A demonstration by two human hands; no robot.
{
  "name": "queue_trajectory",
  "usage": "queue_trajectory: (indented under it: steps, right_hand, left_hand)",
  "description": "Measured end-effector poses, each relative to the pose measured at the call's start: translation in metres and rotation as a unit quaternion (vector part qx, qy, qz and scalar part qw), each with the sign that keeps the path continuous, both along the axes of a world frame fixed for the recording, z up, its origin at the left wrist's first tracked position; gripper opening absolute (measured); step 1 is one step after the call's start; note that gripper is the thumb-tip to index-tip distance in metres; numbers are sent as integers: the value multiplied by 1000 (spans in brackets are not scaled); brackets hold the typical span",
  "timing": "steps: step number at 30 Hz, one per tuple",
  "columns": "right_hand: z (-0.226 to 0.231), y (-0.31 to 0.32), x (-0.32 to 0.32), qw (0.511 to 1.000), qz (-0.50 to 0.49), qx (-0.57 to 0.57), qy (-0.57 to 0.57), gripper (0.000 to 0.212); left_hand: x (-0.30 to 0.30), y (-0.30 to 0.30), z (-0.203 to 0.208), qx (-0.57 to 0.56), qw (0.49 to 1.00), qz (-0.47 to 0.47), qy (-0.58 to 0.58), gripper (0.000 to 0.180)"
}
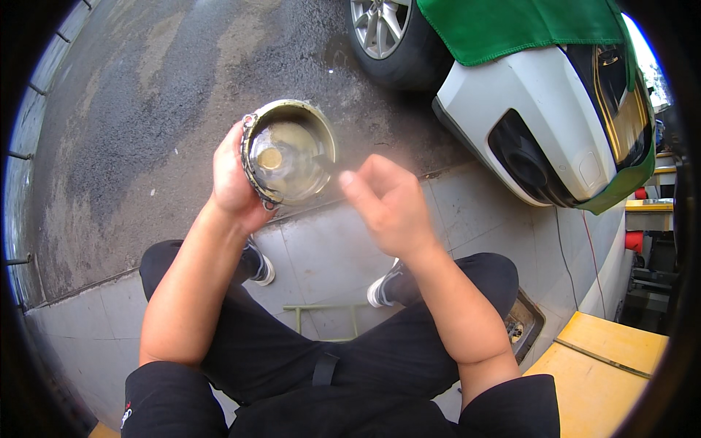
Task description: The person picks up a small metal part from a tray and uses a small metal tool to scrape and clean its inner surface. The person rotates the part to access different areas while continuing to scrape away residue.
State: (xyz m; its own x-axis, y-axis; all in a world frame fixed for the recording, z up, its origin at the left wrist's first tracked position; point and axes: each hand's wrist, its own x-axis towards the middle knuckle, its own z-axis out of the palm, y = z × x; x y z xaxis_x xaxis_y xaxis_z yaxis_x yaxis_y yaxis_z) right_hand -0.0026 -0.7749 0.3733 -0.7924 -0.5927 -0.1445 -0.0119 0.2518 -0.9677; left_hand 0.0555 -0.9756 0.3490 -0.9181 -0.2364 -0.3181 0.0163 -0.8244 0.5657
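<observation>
My left hand [235,179] is wrapped round the outer left side of a round, cup-shaped part [292,188]. The part has a shiny, yellowish inside, a small round disc at its bottom, and dark, uneven tabs along its left edge; it could be a lamp housing, but I cannot tell for sure. It is held up over the ground with its open side facing me. Close to its right rim, my right hand [398,208] is closed in a pinch. A small dark piece [326,165], blurred by motion, sticks out from those fingertips over the rim.
A white car bumper [537,109] with a green cover [522,29] and a wheel [383,33] stand at upper right. Lower right are a yellow panel [584,358] and a dark tray [527,321]. A low green metal frame [326,306] lies between my feet. Cables cross the tiles.
</observation>
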Motion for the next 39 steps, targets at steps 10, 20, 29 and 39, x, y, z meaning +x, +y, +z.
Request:
queue_trajectory:
  steps: [10, 20, 29, 39]
  right_hand:
    - [-9, -11, 12, 998, -42, -42, 22, 28]
    - [-13, -17, 16, 996, -40, -75, 20, 28]
    - [-14, -17, 14, 999, -8, -41, -25, 30]
    - [-16, -15, 12, 997, -54, -57, -18, 27]
  left_hand:
    - [1, 2, -5, -21, 998, 38, 37, 45]
    - [0, 3, -11, -33, 996, 75, 21, 55]
    - [1, 4, -10, 7, 997, 72, 38, 56]
    - [1, 9, -4, 6, 997, 78, 29, 48]
